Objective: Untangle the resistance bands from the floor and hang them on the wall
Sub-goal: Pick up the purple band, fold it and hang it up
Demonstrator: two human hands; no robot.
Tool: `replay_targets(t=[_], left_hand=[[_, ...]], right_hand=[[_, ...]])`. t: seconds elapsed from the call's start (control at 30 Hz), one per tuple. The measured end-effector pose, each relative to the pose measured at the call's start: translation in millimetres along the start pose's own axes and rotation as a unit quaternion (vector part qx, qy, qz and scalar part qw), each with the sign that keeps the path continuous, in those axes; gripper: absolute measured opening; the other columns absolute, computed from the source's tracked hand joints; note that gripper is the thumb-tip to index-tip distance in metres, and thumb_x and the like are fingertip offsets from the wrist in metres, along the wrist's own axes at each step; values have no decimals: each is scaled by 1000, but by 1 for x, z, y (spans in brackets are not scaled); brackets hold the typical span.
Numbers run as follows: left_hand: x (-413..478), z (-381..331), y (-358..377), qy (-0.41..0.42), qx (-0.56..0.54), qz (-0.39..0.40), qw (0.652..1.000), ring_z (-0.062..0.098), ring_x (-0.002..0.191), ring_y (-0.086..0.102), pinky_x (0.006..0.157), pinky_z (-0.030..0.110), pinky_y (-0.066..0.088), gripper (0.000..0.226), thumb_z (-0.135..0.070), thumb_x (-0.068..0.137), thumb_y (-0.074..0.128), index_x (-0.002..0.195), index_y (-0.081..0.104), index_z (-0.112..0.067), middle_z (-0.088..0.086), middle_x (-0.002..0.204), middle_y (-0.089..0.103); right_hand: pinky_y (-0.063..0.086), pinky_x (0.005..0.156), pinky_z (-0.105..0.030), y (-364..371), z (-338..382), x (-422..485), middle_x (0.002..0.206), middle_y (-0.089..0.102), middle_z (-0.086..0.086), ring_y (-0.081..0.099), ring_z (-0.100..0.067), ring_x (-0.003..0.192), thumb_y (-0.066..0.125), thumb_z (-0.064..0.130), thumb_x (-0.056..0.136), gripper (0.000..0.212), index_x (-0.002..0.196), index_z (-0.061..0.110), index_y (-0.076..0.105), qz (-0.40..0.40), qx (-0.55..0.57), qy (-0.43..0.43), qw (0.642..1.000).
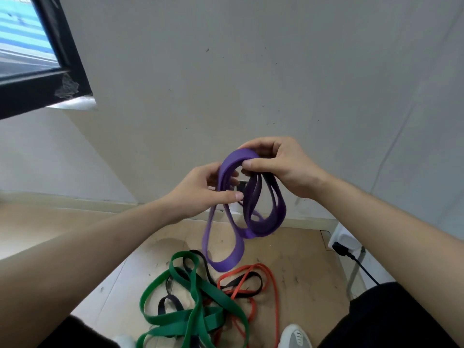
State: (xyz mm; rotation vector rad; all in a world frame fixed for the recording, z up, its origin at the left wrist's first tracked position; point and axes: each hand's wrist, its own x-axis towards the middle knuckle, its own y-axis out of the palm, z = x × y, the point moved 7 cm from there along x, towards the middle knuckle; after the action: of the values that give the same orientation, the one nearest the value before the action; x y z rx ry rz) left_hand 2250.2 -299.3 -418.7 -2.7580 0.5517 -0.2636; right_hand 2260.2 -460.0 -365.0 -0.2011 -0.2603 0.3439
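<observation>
Barely begun, by the look of it: at frame centre the left hand (200, 189) and right hand (278, 164) pinch the coiled purple band (233, 222), fingers closed on its loops. Lower centre, green band (200, 297), red band (271, 280) and black band (198, 262) lie knotted on the floor (301, 259); nothing hangs on the wall (251, 71).

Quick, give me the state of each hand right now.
Left hand: closed, pinching the wide purple rubber resistance band.
Right hand: closed, gripping the top of the same band's coils.
</observation>
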Motion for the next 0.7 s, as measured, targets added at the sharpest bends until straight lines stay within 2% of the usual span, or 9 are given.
replay_targets(t=[0.17, 0.23, 0.3, 0.37, 0.43, 0.5, 0.6, 0.7], left_hand=[[2, -10, 6, 18, -28, -27, 999, 11, 87, 76, 76, 18, 57, 31, -7, 84, 81, 112, 67, -5, 5, 95, 77], [3, -14, 2, 28, -26, -41, 998, 18, 88, 76, 78, 27, 61, 31, -12, 84, 82, 111, 69, -6, 14, 98, 76], [4, -16, -4, 34, -32, -55, 997, 24, 90, 73, 90, 43, 61, 31, -16, 84, 83, 110, 71, -7, 20, 102, 74], [4, -17, -10, 32, -55, -68, 996, 21, 87, 72, 94, 44, 58, 24, -13, 85, 81, 107, 72, -8, 16, 97, 76], [4, -20, -16, 32, -62, -82, 994, 16, 84, 71, 91, 38, 58, 22, -10, 85, 80, 106, 74, -12, 5, 92, 77], [3, -23, -19, 35, -69, -82, 994, 12, 82, 71, 85, 28, 58, 26, -9, 84, 81, 107, 75, -16, -1, 93, 78], [2, -26, -17, 30, -66, -70, 995, 10, 82, 72, 78, 19, 55, 30, -9, 80, 83, 109, 75, -16, 0, 93, 79], [2, -28, -11, 30, -57, -64, 996, 9, 80, 73, 76, 18, 55, 30, -5, 80, 84, 107, 75, -14, 0, 91, 79]], right_hand=[[59, 79, -31, -17, 15, 1, 86, 74, -6, 69, -19, 74, 66, -7, 87, 22, 107, 3, 69, -33, 78, -25, 996], [57, 75, -29, -28, 16, 2, 84, 73, -5, 68, -19, 72, 67, -6, 87, 21, 106, 3, 69, -46, 93, -28, 994], [56, 76, -30, -41, 12, 3, 85, 73, -7, 67, -20, 73, 70, 0, 85, 23, 108, 4, 69, -51, 94, -22, 994], [56, 78, -32, -53, 2, 3, 86, 73, -7, 67, -21, 75, 70, 5, 82, 26, 108, 6, 69, -45, 71, 4, 996], [56, 83, -33, -59, -13, 1, 90, 74, -10, 68, -23, 82, 68, 1, 84, 27, 111, 7, 68, -17, 17, 46, 999], [54, 88, -34, -55, -28, -3, 99, 74, -15, 69, -26, 91, 65, -6, 89, 28, 114, 6, 66, 47, -51, 91, 993], [52, 90, -31, -36, -46, -11, 106, 75, -10, 69, -21, 97, 66, -5, 89, 28, 112, 12, 69, 143, -124, 138, 972], [53, 94, -33, -13, -46, -14, 109, 73, -11, 69, -22, 103, 74, 0, 85, 32, 115, 9, 67, 172, -135, 138, 966]])
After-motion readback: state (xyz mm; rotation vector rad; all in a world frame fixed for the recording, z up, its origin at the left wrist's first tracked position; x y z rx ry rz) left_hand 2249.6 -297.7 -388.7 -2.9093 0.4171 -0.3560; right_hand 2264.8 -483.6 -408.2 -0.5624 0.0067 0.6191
